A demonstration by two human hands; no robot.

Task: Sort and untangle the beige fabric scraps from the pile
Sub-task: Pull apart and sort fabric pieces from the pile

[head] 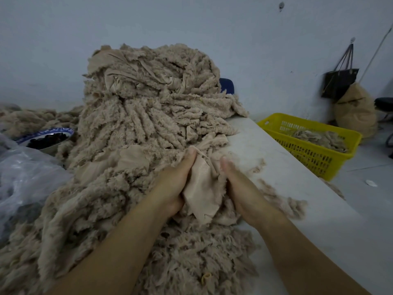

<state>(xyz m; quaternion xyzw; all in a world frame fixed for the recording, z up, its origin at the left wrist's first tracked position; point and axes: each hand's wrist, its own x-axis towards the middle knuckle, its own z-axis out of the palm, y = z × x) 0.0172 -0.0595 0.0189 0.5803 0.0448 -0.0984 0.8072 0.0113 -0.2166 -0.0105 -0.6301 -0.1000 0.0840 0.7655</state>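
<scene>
A tall pile of beige fuzzy fabric scraps (144, 116) covers the left and middle of the white table (297, 199). At its near right edge, my left hand (172, 179) and my right hand (236, 184) grip one smooth beige scrap (202, 188) between them. The left fingers curl round the scrap's left side with the thumb on top. Its right side is held by the right hand, whose fingers are hidden in the fuzz. Loose tufts (285, 201) lie to the right of my right hand.
A yellow plastic basket (308, 154) with some beige scraps stands beyond the table's right edge. A blue-rimmed bowl (45, 138) of dark pieces and a clear plastic bag (25, 177) sit at the left. A dark bag (340, 84) hangs on the wall above a stuffed sack (355, 109).
</scene>
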